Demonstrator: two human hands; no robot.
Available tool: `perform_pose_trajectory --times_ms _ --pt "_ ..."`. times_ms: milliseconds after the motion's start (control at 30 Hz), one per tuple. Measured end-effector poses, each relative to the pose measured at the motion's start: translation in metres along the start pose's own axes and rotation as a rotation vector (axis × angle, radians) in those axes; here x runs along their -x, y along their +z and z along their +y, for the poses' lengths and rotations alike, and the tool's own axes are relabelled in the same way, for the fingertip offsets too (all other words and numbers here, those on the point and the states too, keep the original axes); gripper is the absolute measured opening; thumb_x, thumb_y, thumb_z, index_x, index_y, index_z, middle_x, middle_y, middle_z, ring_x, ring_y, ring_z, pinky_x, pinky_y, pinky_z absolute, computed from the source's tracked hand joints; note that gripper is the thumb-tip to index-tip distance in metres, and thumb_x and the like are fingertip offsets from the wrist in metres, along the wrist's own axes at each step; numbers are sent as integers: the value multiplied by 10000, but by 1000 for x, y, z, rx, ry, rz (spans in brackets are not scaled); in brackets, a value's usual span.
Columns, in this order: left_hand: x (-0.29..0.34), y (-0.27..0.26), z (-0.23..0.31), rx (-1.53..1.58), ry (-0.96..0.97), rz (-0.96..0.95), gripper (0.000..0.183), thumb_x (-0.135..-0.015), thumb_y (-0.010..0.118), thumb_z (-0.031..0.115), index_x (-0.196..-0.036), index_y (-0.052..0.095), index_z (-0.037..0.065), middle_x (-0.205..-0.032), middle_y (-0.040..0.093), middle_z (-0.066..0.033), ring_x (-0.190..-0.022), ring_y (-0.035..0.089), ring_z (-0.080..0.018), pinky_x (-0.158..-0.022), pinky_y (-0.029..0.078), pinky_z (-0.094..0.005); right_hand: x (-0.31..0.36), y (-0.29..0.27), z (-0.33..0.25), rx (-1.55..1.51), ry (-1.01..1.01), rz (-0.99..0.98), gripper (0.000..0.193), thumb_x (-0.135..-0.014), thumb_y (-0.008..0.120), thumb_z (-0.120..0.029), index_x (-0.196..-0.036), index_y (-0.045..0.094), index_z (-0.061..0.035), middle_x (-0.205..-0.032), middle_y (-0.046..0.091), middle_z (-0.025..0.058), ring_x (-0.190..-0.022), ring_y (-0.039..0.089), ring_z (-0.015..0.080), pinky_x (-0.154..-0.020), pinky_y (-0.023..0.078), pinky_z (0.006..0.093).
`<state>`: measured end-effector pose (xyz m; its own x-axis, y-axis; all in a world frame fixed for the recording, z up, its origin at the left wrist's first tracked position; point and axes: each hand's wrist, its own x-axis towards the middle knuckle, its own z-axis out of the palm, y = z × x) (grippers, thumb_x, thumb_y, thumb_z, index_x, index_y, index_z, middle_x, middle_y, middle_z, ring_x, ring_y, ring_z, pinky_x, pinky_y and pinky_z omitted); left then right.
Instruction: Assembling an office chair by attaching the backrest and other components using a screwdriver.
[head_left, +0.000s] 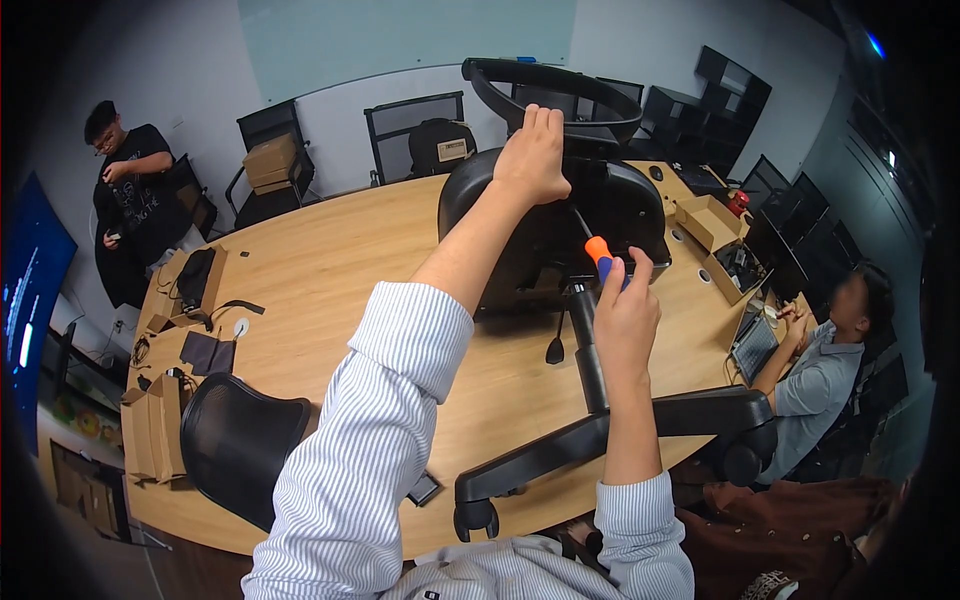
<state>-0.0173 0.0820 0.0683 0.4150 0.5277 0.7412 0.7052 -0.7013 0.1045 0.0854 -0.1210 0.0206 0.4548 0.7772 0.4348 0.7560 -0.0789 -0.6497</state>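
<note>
A black office chair [590, 350] lies tipped over on the wooden table, its underside toward me. Its wheeled base [540, 455] is at the near side and its looped armrest [622, 130] is at the far end. My left hand [535, 160] is closed around the armrest beside the seat; the palm hides the exact grip. In my right hand [627, 320] is a screwdriver [598, 250] with an orange and blue handle, its fingers closed on the grip. The thin shaft points up at the seat's underside, close to my left hand; its tip is hard to make out.
On the wooden table [330, 250] stand open cardboard boxes [712, 225] at the right and more boxes [152, 430] at the left. A mesh chair back [243, 440] rises at the near left. One person [140, 170] stands far left; another [820, 380] sits right by a laptop [755, 350].
</note>
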Motion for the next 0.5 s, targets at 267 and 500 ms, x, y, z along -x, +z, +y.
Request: perform_pose_trajectory --times_ms 267,500 --pt "0 -2 2 -9 -17 -32 706 -540 769 127 -1143 448 -53 -1162 495 -200 -1233 448 -333 -958 521 -358 4 11 24 -93 -188 88 432 -873 659 -46 -1274 503 -5 -1273 513 236 -1080 590 405 -835 503 469" --pt "0 -5 3 -5 -5 -23 684 -541 764 129 -1124 457 -54 -1152 501 -195 -1216 457 -332 -945 525 -355 -5 15 25 -184 167 -122 389 -956 596 -278 -1221 601 6 -944 675 238 -908 671 379 -813 503 474"
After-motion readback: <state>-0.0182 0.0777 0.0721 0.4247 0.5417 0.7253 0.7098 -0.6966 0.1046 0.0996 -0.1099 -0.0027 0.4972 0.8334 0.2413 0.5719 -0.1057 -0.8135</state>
